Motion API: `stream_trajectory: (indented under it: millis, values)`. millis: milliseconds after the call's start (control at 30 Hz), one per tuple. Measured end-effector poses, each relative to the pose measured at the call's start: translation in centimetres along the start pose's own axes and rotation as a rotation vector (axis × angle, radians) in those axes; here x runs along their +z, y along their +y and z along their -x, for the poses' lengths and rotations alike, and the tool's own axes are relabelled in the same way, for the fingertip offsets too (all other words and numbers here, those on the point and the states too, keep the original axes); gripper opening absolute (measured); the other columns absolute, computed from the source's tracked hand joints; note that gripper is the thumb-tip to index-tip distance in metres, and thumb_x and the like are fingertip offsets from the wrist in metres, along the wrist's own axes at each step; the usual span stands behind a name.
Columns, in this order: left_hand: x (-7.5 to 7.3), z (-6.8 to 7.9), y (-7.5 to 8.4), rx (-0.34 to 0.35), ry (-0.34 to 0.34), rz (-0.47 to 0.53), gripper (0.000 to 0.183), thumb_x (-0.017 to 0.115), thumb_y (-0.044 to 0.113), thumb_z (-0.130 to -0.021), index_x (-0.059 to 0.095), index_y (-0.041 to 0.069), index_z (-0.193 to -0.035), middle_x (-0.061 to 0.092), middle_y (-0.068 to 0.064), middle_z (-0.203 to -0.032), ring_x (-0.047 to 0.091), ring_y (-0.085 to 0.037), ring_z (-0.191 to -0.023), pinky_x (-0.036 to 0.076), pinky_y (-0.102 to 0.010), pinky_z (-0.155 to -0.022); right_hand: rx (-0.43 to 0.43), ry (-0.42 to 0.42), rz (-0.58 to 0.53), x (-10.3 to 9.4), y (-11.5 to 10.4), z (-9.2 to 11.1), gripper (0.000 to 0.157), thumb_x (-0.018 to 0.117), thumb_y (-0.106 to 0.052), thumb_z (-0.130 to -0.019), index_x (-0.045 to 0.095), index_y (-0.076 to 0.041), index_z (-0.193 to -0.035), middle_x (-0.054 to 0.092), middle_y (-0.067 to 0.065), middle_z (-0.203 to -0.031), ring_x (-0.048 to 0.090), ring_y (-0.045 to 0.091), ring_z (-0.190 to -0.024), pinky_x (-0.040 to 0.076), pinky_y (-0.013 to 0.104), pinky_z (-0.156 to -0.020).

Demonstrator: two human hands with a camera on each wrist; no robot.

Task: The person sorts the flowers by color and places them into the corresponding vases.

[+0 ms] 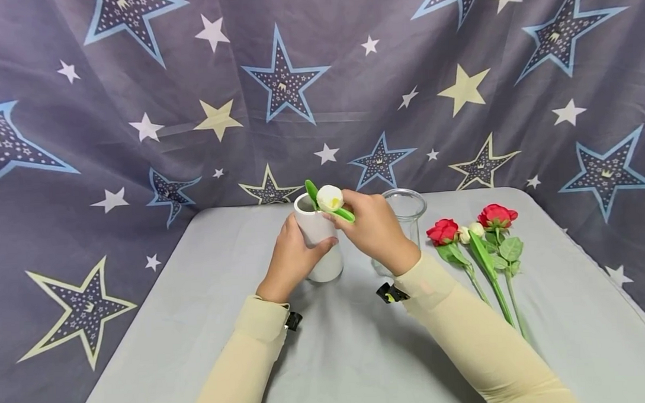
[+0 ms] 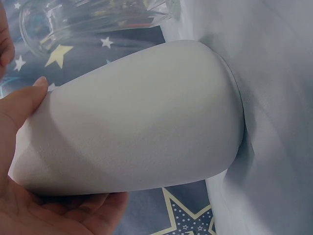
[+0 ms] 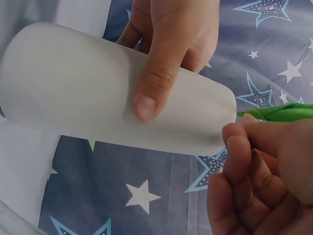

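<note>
My left hand grips a white vase around its upper body, the thumb across the front. The vase stands on the table, tilted slightly. At its mouth, my right hand pinches a white artificial tulip with green leaves just below the bloom. The right wrist view shows the green stem at the vase's rim, with the right fingertips beside it. How far the stem reaches inside is hidden. In the left wrist view the vase fills the middle, held between thumb and fingers.
A clear glass vase stands right behind the right hand, partly covered by it. Further right lie red roses and a white tulip with a long green leaf on the grey table. A star-patterned curtain hangs behind.
</note>
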State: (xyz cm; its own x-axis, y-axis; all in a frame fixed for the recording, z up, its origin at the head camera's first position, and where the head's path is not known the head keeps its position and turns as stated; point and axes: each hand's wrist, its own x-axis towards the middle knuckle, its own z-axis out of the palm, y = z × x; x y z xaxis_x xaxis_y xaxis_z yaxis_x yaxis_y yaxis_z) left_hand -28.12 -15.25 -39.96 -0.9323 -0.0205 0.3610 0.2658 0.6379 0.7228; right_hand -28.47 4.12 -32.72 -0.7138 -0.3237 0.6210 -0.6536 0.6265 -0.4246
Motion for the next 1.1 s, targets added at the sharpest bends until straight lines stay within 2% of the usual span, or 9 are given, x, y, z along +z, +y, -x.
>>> stream_trajectory:
  millis: [133, 300, 433, 633, 867, 1100]
  values:
    - [-0.2, 0.0, -0.2, -0.006, 0.002, -0.001, 0.094, 0.085, 0.051, -0.082, 0.038, 0.004, -0.148, 0.055, -0.014, -0.13, 0.059, -0.032, -0.114, 0.05, -0.05, -0.097, -0.018, -0.01, 0.009, -0.5, -0.2, 0.2, 0.021, 0.08, -0.028, -0.093, 0.069, -0.012, -0.1, 0.048, -0.003, -0.059, 0.042, 0.012, -0.051, 0.036, 0.029, -0.052]
    - [-0.2, 0.1, -0.2, -0.01, -0.008, 0.003, 0.092, 0.084, 0.05, -0.082, 0.039, 0.002, -0.146, 0.055, -0.015, -0.129, 0.058, -0.032, -0.113, 0.05, -0.051, -0.097, -0.027, -0.018, 0.014, -0.9, -0.2, 0.5, 0.021, 0.08, -0.017, -0.092, 0.073, -0.011, -0.11, 0.059, -0.004, -0.065, 0.048, 0.01, -0.053, 0.043, 0.029, -0.056]
    - [-0.2, 0.2, -0.1, -0.004, -0.014, 0.011, 0.093, 0.085, 0.051, -0.082, 0.039, 0.003, -0.146, 0.055, -0.015, -0.129, 0.059, -0.032, -0.112, 0.05, -0.05, -0.096, -0.022, -0.027, 0.011, -1.3, -0.1, 0.8, 0.023, 0.079, -0.011, -0.09, 0.074, -0.01, -0.112, 0.06, -0.003, -0.065, 0.049, 0.011, -0.054, 0.044, 0.029, -0.057]
    - [-0.2, 0.2, 0.0, 0.008, -0.013, 0.017, 0.095, 0.085, 0.051, -0.082, 0.038, 0.002, -0.148, 0.054, -0.015, -0.128, 0.059, -0.032, -0.111, 0.051, -0.051, -0.095, -0.005, -0.039, 0.014, -2.1, -0.1, 1.3, 0.023, 0.079, -0.016, -0.092, 0.074, -0.011, -0.115, 0.064, -0.005, -0.067, 0.054, 0.007, -0.054, 0.047, 0.029, -0.058]
    - [-0.1, 0.0, -0.1, 0.015, -0.005, 0.01, 0.096, 0.084, 0.053, -0.082, 0.038, 0.002, -0.148, 0.054, -0.016, -0.129, 0.059, -0.033, -0.112, 0.05, -0.051, -0.096, -0.013, -0.051, 0.013, -3.1, -0.3, 1.8, 0.024, 0.072, -0.006, -0.093, 0.075, -0.011, -0.117, 0.066, -0.007, -0.068, 0.053, 0.007, -0.053, 0.047, 0.028, -0.055]
    - [-0.2, 0.1, 0.0, 0.004, -0.006, 0.0, 0.096, 0.084, 0.051, -0.082, 0.037, 0.0, -0.149, 0.054, -0.019, -0.131, 0.059, -0.035, -0.114, 0.05, -0.053, -0.098, -0.037, -0.038, -0.001, -4.1, -0.3, 2.6, 0.022, 0.078, -0.017, -0.094, 0.076, -0.012, -0.115, 0.068, -0.008, -0.071, 0.055, 0.006, -0.056, 0.048, 0.028, -0.057]
